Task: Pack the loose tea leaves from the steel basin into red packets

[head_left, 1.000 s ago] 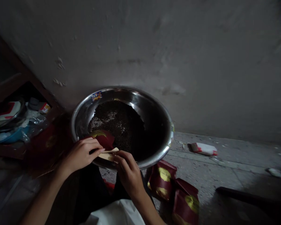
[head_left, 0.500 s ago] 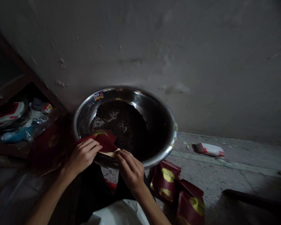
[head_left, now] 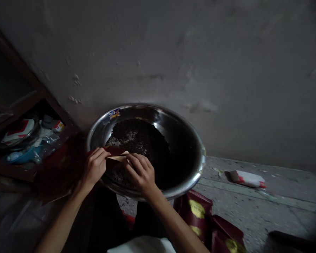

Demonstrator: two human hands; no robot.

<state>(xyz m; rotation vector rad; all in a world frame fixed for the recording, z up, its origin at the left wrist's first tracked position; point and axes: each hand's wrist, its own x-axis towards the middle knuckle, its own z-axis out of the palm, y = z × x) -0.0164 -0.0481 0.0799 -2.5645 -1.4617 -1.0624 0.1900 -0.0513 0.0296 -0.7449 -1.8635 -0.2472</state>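
Note:
My left hand point(head_left: 96, 167) grips one side of a dark red pouch point(head_left: 115, 151) by its edge. On the pouch's other side, the fingers of my right hand point(head_left: 140, 172) are closed on the pale inner edge of the mouth. The pouch is held over the near left rim of a wide steel basin point(head_left: 192, 147). Dark, loose, crumbly material point(head_left: 137, 135) lies heaped in the basin, with a lighter patch on top. Most of the pouch's body is hidden behind my hands.
Two dark red pouches with gold labels point(head_left: 196, 211) stand on the floor at right. A white and red packet point(head_left: 249, 178) lies near the wall. More dark red pouches point(head_left: 60, 165) are at left, beside a shelf holding a blue bowl point(head_left: 25, 156) and plastic bags.
Both hands have raised the pouch slightly, and its gold-marked face has turned away, showing more of the pale inner edge. The view has shifted, so the surroundings sit lower and further right.

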